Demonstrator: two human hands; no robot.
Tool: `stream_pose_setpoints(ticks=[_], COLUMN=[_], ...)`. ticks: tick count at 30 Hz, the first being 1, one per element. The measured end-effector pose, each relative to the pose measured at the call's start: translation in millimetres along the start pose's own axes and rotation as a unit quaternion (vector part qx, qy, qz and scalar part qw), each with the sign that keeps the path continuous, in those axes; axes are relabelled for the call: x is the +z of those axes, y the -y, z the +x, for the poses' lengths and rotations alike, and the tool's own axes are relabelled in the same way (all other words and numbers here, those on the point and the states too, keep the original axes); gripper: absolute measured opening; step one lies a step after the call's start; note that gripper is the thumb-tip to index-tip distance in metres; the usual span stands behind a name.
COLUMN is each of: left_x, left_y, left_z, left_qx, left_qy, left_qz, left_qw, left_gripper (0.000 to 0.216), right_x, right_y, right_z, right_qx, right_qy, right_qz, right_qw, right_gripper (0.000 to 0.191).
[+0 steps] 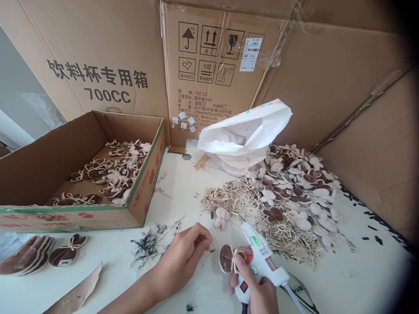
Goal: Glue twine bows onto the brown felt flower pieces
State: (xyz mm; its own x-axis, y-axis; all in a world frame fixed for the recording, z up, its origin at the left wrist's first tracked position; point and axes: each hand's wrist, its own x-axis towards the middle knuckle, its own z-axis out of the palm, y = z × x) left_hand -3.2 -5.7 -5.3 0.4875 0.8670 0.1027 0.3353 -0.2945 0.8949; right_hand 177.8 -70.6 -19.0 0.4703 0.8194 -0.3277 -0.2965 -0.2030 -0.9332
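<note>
My right hand (262, 290) is wrapped around a white hot glue gun (257, 246), its nozzle pointing up and away to the left. Between that hand's thumb and fingers is also a small brown fabric piece (225, 259) with a cream cord bow tied across it. To its left, my left hand (188, 248) is closed, thumb and fingertips pressed together; whatever they may hold is too small to make out. Just beyond the nozzle lies a pale petal-shaped fabric piece (222, 217). A heap of short cream cords (284, 231) spreads right of the gun.
An open cardboard box (137, 209) at left holds several finished-looking bow pieces. A pile of brown and pale fabric pieces (304, 187) lies at right, beside a white bag (242, 144). Dark thread scraps (147, 244), a bow piece (67, 253) and fuzzy brown pieces (24, 257) sit at front left.
</note>
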Motion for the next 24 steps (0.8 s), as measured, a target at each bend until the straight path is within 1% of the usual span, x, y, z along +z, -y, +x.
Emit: stream_pose_setpoints(ticks=[2, 4, 7, 9, 12, 15, 18, 21, 24], left_x=[-3, -5, -4, -1, 4, 7, 5, 2, 0], left_y=[-8, -14, -19, -19, -17, -15, -16, -17, -18], left_z=[-2, -3, -4, -5, -6, -6, -5, -3, -3], left_qx=[-0.001, 0.0, -0.004, -0.006, -0.014, -0.031, -0.038, -0.021, -0.02], left_qy=[0.008, 0.028, 0.061, 0.07, 0.068, 0.06, 0.054, 0.036, 0.031], left_qz=[-0.059, -0.092, -0.112, -0.117, -0.132, -0.172, -0.203, -0.182, -0.174], left_qw=[0.998, 0.995, 0.992, 0.991, 0.989, 0.983, 0.977, 0.982, 0.984], left_gripper=[0.014, 0.016, 0.014, 0.009, 0.011, 0.012, 0.023, 0.026, 0.023], right_x=[2, 2, 2, 1, -1, -1, 1, 4, 5], right_y=[1, 2, 2, 1, 1, 2, 4, 6, 8], right_z=[0, 0, -1, 0, 0, 0, -1, -4, -5], right_qx=[-0.003, -0.002, -0.001, 0.0, 0.004, 0.006, 0.006, 0.003, -0.002], right_qy=[-0.006, -0.009, -0.01, -0.007, -0.006, -0.005, -0.013, -0.018, -0.014], right_qz=[0.006, 0.004, 0.01, 0.01, -0.001, -0.006, -0.001, 0.008, 0.015], right_qw=[1.0, 1.0, 1.0, 1.0, 1.0, 1.0, 1.0, 1.0, 1.0], right_gripper=[0.04, 0.04, 0.041, 0.041, 0.04, 0.04, 0.04, 0.039, 0.039])
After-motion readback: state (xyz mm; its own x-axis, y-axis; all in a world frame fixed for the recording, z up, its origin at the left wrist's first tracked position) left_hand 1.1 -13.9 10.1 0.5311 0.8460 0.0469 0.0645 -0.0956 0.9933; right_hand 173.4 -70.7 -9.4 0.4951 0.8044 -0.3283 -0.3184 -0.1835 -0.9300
